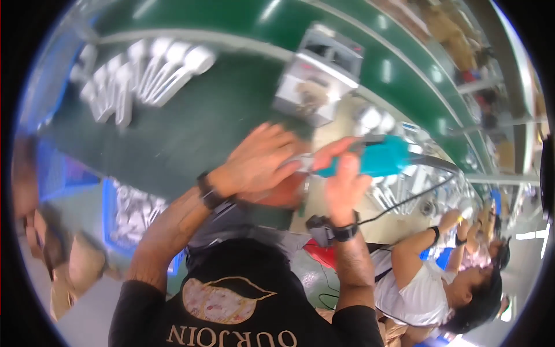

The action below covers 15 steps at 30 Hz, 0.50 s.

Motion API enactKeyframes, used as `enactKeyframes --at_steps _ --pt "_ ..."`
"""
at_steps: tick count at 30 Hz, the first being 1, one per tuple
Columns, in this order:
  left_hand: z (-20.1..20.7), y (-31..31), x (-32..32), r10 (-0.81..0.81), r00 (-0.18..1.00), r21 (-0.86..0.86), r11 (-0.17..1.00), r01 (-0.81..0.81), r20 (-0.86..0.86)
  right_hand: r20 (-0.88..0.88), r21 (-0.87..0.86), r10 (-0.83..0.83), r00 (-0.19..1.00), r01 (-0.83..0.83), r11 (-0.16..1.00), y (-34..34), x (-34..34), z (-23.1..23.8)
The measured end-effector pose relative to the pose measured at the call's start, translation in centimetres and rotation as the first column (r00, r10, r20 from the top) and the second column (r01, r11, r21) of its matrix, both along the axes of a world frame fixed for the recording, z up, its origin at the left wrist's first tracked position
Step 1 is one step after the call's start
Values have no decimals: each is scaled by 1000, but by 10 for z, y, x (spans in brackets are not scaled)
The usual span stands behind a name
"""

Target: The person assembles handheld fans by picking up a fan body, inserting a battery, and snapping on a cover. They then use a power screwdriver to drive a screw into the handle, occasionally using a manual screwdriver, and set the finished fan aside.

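My right hand (345,182) is closed around a teal corded power tool (386,157), its narrow end pointing left. A black cord (413,199) trails from the tool's right end. Just left of it, my left hand (260,159) has its fingers bent around a small pale part (302,163), which meets the tool's tip. Blur and fingers hide the part's kind. Below the hands lies a blurred reddish-brown surface (283,194). Several white plastic pieces (176,66) with round heads and long handles lie fanned out at the far left of the dark green table (191,130).
A grey-and-white box (312,87) stands at the back centre. More white parts (404,179) lie on a pale surface to the right. At left, a blue crate (110,222) holds small pale pieces. A co-worker in a white shirt (419,289) sits close on the right.
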State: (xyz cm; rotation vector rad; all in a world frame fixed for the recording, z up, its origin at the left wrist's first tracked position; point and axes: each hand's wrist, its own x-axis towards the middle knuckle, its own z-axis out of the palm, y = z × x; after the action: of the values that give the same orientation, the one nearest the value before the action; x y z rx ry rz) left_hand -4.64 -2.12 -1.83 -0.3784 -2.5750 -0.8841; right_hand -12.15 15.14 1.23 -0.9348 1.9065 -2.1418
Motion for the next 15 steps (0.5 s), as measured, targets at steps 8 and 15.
enactKeyframes --at_steps 8,15 --pt "14 15 2 -12 1000 6 1000 11 4 100 -9 -66 993 67 998 5 4 8" --pt "20 20 24 -50 992 -187 982 27 -115 103 -26 -17 995 20 999 13 23 37"
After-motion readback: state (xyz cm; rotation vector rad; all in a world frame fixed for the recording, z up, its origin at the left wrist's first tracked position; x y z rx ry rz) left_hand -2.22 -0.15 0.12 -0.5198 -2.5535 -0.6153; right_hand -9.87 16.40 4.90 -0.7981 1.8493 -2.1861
